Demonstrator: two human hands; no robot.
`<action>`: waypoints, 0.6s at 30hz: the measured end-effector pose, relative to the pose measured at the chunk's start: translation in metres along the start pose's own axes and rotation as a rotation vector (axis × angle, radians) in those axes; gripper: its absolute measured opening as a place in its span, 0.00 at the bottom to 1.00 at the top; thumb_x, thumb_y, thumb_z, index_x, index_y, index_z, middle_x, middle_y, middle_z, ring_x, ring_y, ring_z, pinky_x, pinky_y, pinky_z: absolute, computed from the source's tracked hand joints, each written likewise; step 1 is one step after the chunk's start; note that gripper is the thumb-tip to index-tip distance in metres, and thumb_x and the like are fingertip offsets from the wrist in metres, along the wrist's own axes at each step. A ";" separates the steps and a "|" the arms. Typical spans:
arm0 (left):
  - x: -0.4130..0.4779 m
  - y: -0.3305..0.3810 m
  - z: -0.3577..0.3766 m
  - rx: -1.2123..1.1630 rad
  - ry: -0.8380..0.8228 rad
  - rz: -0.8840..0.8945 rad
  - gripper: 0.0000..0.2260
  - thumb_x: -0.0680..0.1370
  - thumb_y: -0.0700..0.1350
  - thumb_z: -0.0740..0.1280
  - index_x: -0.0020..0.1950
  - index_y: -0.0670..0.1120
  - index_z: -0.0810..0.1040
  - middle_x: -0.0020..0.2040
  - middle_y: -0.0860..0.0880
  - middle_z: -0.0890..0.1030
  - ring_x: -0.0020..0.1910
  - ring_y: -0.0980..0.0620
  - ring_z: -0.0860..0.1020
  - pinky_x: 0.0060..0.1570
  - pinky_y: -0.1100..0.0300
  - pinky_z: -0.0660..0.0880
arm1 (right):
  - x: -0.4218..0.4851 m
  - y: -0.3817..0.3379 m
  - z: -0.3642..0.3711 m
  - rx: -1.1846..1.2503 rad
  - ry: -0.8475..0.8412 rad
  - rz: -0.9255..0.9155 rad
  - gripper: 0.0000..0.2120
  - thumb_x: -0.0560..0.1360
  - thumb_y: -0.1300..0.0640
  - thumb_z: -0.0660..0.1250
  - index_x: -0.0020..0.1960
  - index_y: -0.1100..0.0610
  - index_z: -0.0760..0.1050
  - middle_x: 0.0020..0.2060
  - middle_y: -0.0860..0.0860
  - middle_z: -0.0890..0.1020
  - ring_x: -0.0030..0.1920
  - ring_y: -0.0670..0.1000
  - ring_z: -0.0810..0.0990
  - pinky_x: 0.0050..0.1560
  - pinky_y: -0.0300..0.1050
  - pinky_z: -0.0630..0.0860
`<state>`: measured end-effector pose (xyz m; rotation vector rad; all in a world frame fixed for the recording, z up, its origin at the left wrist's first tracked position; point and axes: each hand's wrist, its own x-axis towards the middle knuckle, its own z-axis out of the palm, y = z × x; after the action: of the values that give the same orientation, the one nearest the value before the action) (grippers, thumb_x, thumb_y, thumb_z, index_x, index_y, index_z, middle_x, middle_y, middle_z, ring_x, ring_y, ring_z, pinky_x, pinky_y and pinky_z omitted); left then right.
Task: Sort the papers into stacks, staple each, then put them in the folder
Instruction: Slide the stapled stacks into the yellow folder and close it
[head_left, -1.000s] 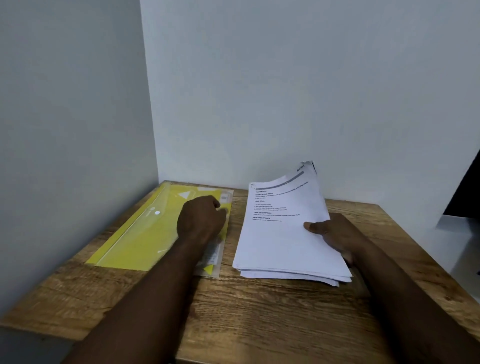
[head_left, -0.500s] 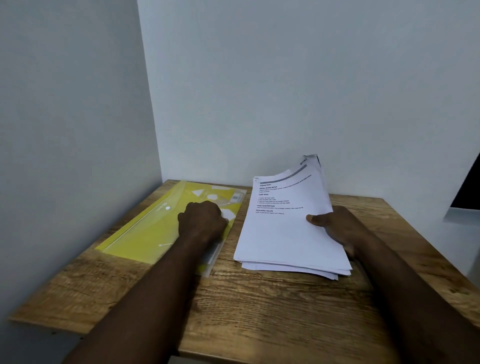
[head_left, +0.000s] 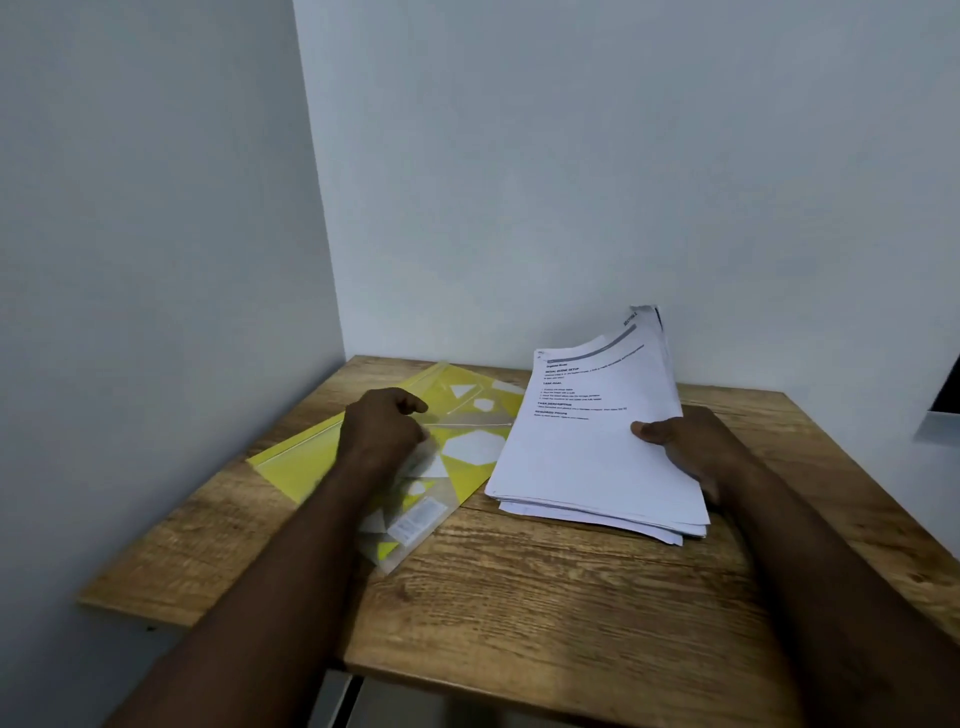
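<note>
A thick stack of white printed papers (head_left: 587, 447) lies on the right half of the wooden table (head_left: 545, 597), its far end curled up toward the wall. My right hand (head_left: 685, 447) grips the stack's right edge, thumb on top of the top sheet. A yellow and clear plastic folder (head_left: 467, 441) with white geometric shapes lies at an angle on the left of the table. My left hand (head_left: 384, 428) rests on the folder with its fingers curled, pinching the clear flap near the middle. No stapler shows in view.
Two white walls meet at the table's far left corner. The table's left edge (head_left: 171, 540) runs close to the left wall. A dark object and a pale surface (head_left: 940, 415) show at the far right edge.
The folder has swung round under my left hand, its near end turning toward the table's middle, and the clear flap has lifted. My right hand keeps its grip on the papers.
</note>
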<state>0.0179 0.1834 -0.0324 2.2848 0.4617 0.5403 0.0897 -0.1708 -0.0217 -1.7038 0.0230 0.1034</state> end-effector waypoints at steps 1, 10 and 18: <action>0.001 -0.004 -0.006 -0.004 -0.006 -0.010 0.15 0.71 0.38 0.79 0.57 0.49 0.87 0.57 0.49 0.87 0.58 0.49 0.83 0.51 0.62 0.70 | 0.000 0.000 0.001 -0.002 -0.010 0.000 0.13 0.76 0.65 0.75 0.59 0.66 0.82 0.52 0.61 0.87 0.50 0.64 0.87 0.60 0.66 0.81; -0.012 -0.011 -0.011 0.547 -0.199 -0.050 0.28 0.75 0.72 0.68 0.67 0.56 0.80 0.70 0.49 0.79 0.75 0.39 0.67 0.67 0.45 0.69 | -0.002 0.003 0.002 -0.054 -0.017 -0.037 0.11 0.77 0.63 0.75 0.58 0.65 0.82 0.49 0.60 0.87 0.47 0.62 0.87 0.48 0.53 0.82; -0.005 0.002 -0.041 0.563 -0.596 0.168 0.26 0.77 0.55 0.76 0.73 0.48 0.78 0.71 0.49 0.80 0.67 0.46 0.78 0.66 0.51 0.76 | -0.005 -0.006 -0.003 0.028 -0.059 -0.093 0.13 0.76 0.62 0.76 0.59 0.64 0.82 0.52 0.59 0.88 0.50 0.63 0.88 0.56 0.61 0.82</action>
<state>-0.0064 0.2032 -0.0063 2.8752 0.1252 -0.2461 0.0856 -0.1733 -0.0147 -1.6701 -0.0981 0.0841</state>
